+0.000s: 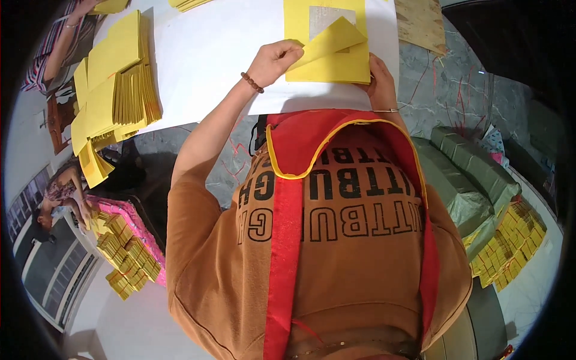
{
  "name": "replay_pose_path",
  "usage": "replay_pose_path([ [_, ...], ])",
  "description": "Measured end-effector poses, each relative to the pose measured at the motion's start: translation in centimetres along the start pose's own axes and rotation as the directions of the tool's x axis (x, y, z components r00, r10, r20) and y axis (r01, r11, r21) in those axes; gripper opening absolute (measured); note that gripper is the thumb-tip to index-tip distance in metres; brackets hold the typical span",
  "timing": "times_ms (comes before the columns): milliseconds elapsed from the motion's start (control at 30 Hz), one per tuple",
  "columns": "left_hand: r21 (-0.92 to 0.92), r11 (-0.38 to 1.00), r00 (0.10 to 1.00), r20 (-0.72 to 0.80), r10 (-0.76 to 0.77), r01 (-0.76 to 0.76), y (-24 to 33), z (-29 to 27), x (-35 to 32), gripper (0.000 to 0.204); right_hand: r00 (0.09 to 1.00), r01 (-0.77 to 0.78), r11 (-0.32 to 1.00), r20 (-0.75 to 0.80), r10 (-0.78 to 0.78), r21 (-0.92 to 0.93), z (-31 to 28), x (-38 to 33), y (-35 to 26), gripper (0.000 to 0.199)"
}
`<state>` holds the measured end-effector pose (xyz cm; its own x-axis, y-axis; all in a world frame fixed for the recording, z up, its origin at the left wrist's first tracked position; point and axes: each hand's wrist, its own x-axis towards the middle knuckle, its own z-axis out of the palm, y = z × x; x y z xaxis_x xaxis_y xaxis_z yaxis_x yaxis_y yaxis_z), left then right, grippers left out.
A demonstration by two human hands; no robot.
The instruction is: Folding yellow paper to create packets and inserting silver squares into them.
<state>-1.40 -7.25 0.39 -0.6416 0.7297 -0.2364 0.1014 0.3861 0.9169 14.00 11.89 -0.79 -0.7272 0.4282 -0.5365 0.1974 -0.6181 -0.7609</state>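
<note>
In front of me, at the table's near edge, lies a sheet of yellow paper (pixel 327 73) with a pale silvery square patch on it. A flap of the paper is lifted and folded over at an angle, partly covering the patch. My left hand (pixel 277 60) pinches this flap at its left end, thumb against the curled fingers. At the sheet's lower right edge is my right hand (pixel 382 83), its fingers curled around the edge and partly hidden by the paper. A beaded bracelet circles my left wrist, and a thin bangle my right.
Stacks of yellow paper (pixel 114 78) overlap along the left side of the white table (pixel 204 54). Another person's arm (pixel 57 51) is at the far left. Bundled yellow stacks (pixel 123 249) stand at lower left, more bundles (pixel 510 246) at right beside green-wrapped packs (pixel 468 162).
</note>
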Motion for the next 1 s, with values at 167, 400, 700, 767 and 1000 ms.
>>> replay_pose_path([
  [167,-0.072,0.995,0.998,0.008,-0.069,0.07,0.5,0.0,0.0,0.024,0.999,0.049,0.997,0.008,-0.048,-0.066,-0.3,0.1,0.5,0.034],
  [400,-0.095,0.991,0.992,0.081,-0.092,0.099,0.5,-0.4,0.1,0.02,0.998,0.063,0.995,0.015,-0.062,-0.073,-0.6,0.5,0.8,0.033],
  [700,-0.16,0.984,0.995,0.077,-0.064,0.076,-0.9,-0.4,0.8,0.016,0.999,0.052,0.993,0.005,-0.052,-0.105,-0.2,0.3,0.5,0.034],
  [767,-0.177,0.984,0.998,0.059,-0.023,0.033,-1.3,-0.3,1.0,0.018,0.998,0.066,0.995,0.002,-0.066,-0.081,-0.2,0.2,0.4,0.033],
  [1000,-0.253,0.966,0.995,0.092,-0.024,0.046,-1.4,-0.6,1.2,0.014,0.998,0.064,0.997,0.002,-0.064,-0.047,-0.2,0.1,0.6,0.039],
])
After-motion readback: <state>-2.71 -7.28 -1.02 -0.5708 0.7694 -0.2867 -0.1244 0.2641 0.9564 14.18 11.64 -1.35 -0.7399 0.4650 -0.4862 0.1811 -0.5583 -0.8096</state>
